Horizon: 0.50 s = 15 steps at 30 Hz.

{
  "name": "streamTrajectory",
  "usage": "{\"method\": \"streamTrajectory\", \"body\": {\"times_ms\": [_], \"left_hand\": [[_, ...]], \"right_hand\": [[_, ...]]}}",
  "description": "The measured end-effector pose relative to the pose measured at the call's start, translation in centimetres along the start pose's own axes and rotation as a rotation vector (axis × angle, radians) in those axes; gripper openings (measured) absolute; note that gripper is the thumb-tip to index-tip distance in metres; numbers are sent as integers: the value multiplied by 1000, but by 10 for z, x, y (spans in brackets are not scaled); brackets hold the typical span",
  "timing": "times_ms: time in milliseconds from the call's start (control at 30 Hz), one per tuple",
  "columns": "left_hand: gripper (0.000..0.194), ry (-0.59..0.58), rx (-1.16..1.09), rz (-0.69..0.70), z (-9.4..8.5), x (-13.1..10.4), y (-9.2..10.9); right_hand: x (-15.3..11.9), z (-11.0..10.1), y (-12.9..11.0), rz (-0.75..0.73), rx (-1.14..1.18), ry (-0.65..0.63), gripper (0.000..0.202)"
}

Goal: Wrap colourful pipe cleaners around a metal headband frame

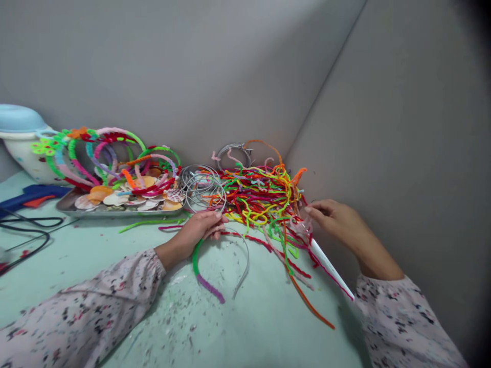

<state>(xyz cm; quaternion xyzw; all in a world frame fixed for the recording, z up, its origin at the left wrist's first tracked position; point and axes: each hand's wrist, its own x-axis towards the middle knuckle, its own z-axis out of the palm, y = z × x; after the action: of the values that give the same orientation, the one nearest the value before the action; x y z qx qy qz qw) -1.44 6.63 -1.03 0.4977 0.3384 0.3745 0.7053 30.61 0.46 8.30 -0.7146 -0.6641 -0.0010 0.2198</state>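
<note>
My left hand [205, 227] is closed on the top of a thin metal headband [245, 255]. Purple and green pipe cleaner [197, 260] wraps the headband's left side, and a bit of pale pink shows by the fingers. The right side is bare metal. At the right end of a tangled pile of coloured pipe cleaners [261, 194], my right hand [326, 212] has its thumb and fingers pinched together. Pale pink strands and clear plastic lie by its fingertips; what it holds, if anything, is too small to make out.
Bare metal headbands [203, 189] are stacked left of the pile. A metal tray [123, 213] holds shells [143, 197] and several wrapped headbands [111, 133]. A blue glue gun [42, 193] with a black cord and a lidded bin [28, 158] stand left. Grey walls [192, 76] enclose the table.
</note>
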Motion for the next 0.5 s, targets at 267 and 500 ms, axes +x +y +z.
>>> {"method": "streamTrajectory", "body": {"times_ms": [267,500], "left_hand": [[24,7,-12,-8,4,-1,4],[26,34,-18,-36,5,-2,6]], "right_hand": [[-5,4,4,9,-164,-324,33],[-2,0,4,78,-365,-377,29]]}}
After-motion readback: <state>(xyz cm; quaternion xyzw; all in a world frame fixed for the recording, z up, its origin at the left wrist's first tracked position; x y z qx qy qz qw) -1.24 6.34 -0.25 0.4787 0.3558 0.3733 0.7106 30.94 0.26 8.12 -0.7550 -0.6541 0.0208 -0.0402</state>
